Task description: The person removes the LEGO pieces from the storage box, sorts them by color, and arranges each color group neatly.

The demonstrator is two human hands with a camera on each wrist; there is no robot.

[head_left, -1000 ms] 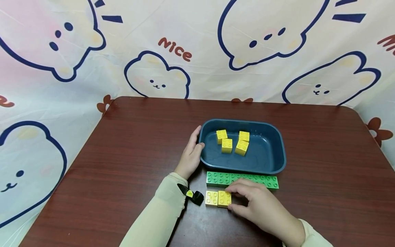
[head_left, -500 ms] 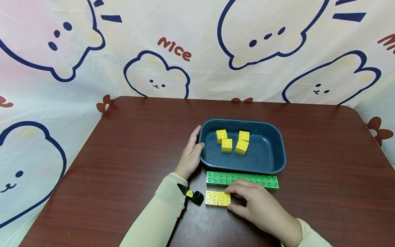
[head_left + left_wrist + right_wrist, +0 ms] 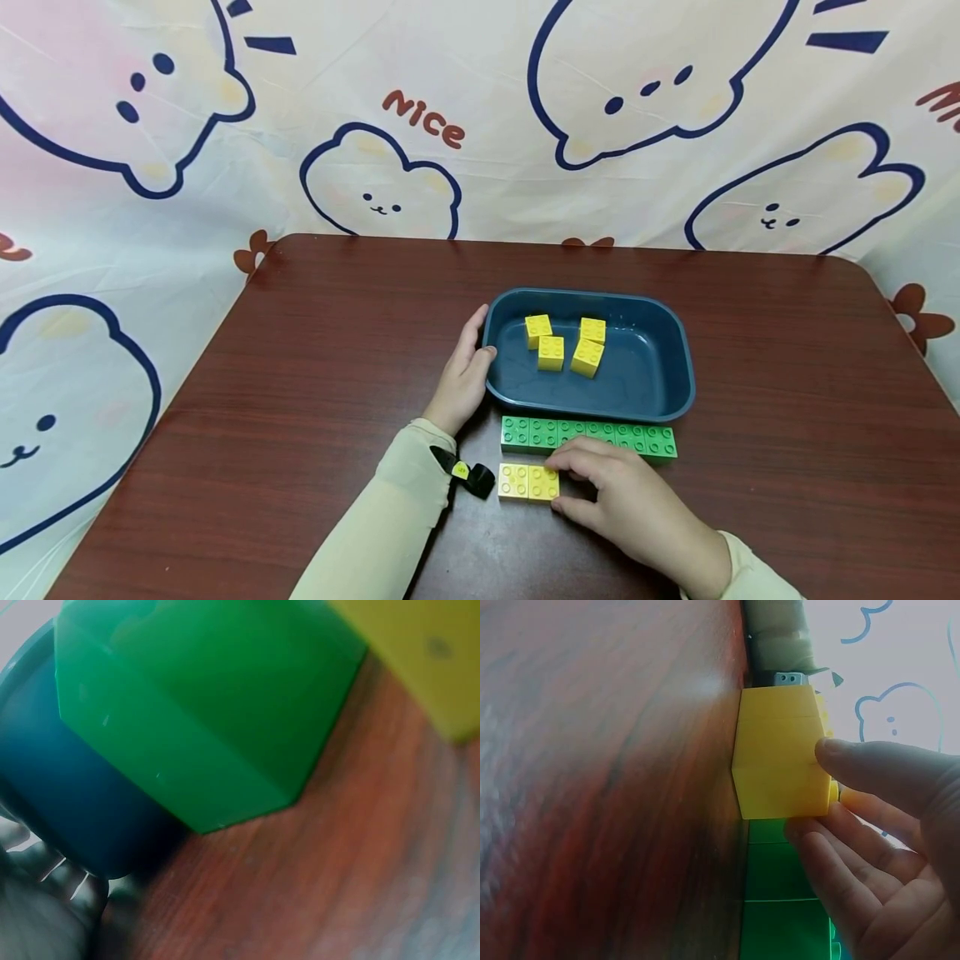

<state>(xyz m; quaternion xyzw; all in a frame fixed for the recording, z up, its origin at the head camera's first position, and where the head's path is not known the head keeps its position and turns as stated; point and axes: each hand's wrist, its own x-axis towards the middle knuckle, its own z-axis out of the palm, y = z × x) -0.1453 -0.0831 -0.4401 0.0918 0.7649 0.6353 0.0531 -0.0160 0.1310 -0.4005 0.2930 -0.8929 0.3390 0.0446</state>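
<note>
Yellow brick (image 3: 542, 485), pinched in the right grip (image 3: 637, 512), abuts a second yellow brick (image 3: 513, 483) on the bench (image 3: 315, 375) beside the green row (image 3: 536, 433), the left grip (image 3: 460, 385), fingers extended, touching the blue tray (image 3: 637, 367).

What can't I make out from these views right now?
Head: the right grip hides part of the green row.
Left wrist: the left grip is dim and cut off by the left and bottom edges; the mark on the yellow brick is too blurred to read.
Right wrist: the green row runs off the bottom edge, and the yellow bricks hide its far end.
</note>
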